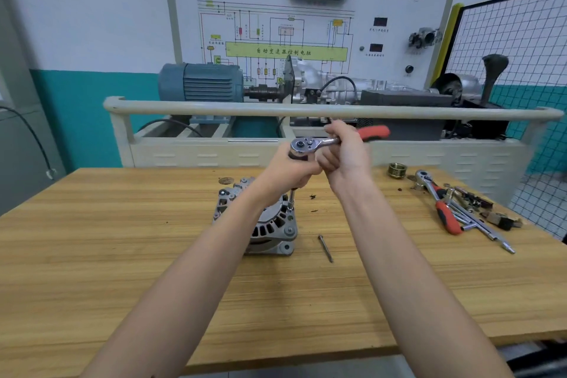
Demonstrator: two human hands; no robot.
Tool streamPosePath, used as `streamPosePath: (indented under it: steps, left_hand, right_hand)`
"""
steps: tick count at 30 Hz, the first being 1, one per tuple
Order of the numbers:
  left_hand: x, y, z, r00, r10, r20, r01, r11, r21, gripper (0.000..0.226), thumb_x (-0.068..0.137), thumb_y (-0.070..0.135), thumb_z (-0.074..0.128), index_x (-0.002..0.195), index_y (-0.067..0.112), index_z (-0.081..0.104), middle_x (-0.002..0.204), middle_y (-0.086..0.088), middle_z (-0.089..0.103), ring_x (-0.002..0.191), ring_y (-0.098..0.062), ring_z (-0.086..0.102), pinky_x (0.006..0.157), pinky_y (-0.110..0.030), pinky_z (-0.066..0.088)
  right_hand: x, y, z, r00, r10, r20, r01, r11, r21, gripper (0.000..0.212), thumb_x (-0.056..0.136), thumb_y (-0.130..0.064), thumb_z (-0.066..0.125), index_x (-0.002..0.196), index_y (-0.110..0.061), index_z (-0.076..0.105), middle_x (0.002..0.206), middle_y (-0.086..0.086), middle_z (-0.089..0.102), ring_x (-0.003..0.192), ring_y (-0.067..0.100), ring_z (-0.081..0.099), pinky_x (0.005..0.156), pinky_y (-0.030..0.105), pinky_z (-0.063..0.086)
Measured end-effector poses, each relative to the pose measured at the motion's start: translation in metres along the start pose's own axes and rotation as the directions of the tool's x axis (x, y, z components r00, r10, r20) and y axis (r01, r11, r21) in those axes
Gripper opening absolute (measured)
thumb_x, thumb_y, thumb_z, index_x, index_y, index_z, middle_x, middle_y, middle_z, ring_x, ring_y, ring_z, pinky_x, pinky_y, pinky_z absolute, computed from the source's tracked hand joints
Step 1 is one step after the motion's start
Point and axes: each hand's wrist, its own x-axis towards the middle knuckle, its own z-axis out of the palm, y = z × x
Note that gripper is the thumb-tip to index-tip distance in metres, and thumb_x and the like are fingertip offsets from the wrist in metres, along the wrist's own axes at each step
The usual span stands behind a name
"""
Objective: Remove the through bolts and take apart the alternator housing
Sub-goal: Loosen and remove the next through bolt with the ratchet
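A silver alternator [270, 228] stands on the wooden table [122, 255], partly hidden by my left forearm. A ratchet wrench [319, 142] with a red handle is held above it, and its extension bar [292, 198] reaches down to a bolt on the alternator's right rim. My left hand [291, 172] grips the extension just under the ratchet head. My right hand [346, 153] is wrapped round the ratchet's handle. One long through bolt [325, 248] lies loose on the table, right of the alternator.
At the table's right lie a second red-handled ratchet [438, 202], extension bars and small parts [478, 212], and a grooved pulley [397, 169]. Behind the table stands a training bench with a beige rail [306, 110], a blue motor [199, 83] and a gearbox.
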Motion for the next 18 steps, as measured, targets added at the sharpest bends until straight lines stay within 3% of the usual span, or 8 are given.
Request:
streamPosePath:
  steps: [2,4,7,10,13,16,18]
  left_hand:
    - [0.001,-0.004,0.002,0.996,0.01,-0.09,-0.01,1.0,0.007,0.042,0.077,-0.018,0.047,0.053,0.015,0.037,0.042,0.007,0.032,0.036,-0.006,0.026,0.039,-0.016,0.024]
    - [0.001,-0.007,0.009,0.972,0.038,-0.233,-0.038,0.999,0.004,0.042,0.079,-0.017,0.049,0.055,0.016,0.037,0.041,0.013,0.035,0.037,-0.003,0.029,0.04,-0.017,0.026]
    - [0.001,-0.007,0.019,0.929,0.088,-0.359,-0.067,0.995,0.071,0.04,0.077,-0.013,0.054,0.055,0.017,0.039,0.04,0.013,0.038,0.041,-0.001,0.032,0.042,-0.017,0.028]
    - [-0.001,-0.003,0.013,0.976,0.046,-0.212,-0.016,0.99,0.139,0.035,0.076,-0.012,0.054,0.055,0.013,0.041,0.043,0.007,0.039,0.041,-0.005,0.034,0.045,-0.019,0.03]
    - [-0.003,0.002,-0.002,1.0,-0.005,0.009,0.004,0.984,0.178,0.033,0.078,-0.01,0.059,0.055,0.008,0.044,0.045,-0.004,0.043,0.043,-0.016,0.039,0.05,-0.023,0.037]
    - [0.0,0.004,-0.006,0.995,-0.029,0.093,0.017,0.992,0.126,0.036,0.08,-0.012,0.059,0.055,0.008,0.042,0.043,-0.002,0.039,0.043,-0.018,0.035,0.047,-0.024,0.032]
    - [0.002,0.002,-0.003,0.996,-0.029,0.08,0.024,0.997,0.067,0.038,0.075,-0.011,0.059,0.051,0.011,0.038,0.042,-0.001,0.034,0.041,-0.015,0.029,0.044,-0.021,0.027]
  right_hand:
    - [-0.015,0.016,-0.007,0.984,-0.125,-0.124,0.135,0.987,0.083,0.032,0.081,0.001,0.063,0.069,-0.018,0.04,0.04,-0.008,0.032,0.034,0.006,0.028,0.035,0.019,0.024]
    - [-0.028,0.026,-0.01,0.966,-0.206,-0.157,0.228,0.964,0.136,0.033,0.083,-0.002,0.066,0.069,-0.019,0.041,0.04,-0.009,0.035,0.035,0.006,0.03,0.037,0.019,0.027]
    - [-0.024,0.022,-0.01,0.971,-0.177,-0.158,0.2,0.97,0.14,0.03,0.083,-0.002,0.066,0.074,-0.018,0.042,0.04,-0.01,0.035,0.034,0.005,0.031,0.036,0.018,0.028]
    - [-0.003,-0.001,-0.009,1.0,-0.023,0.004,0.023,1.0,-0.006,0.031,0.083,-0.001,0.058,0.063,-0.017,0.041,0.038,-0.009,0.027,0.032,0.006,0.023,0.033,0.017,0.023]
    - [0.017,-0.023,-0.004,0.943,0.194,0.269,-0.142,0.969,-0.202,0.053,0.087,0.0,0.049,0.042,-0.021,0.031,0.033,-0.007,0.019,0.028,0.006,0.014,0.031,0.018,0.015]
    - [0.026,-0.027,0.004,0.909,0.262,0.325,-0.162,0.939,-0.303,0.058,0.089,-0.001,0.047,0.038,-0.022,0.03,0.033,-0.007,0.018,0.028,0.006,0.012,0.03,0.017,0.013]
    - [0.024,-0.022,0.005,0.934,0.215,0.286,-0.145,0.958,-0.247,0.052,0.086,0.001,0.048,0.042,-0.021,0.031,0.034,-0.007,0.019,0.028,0.005,0.013,0.029,0.018,0.014]
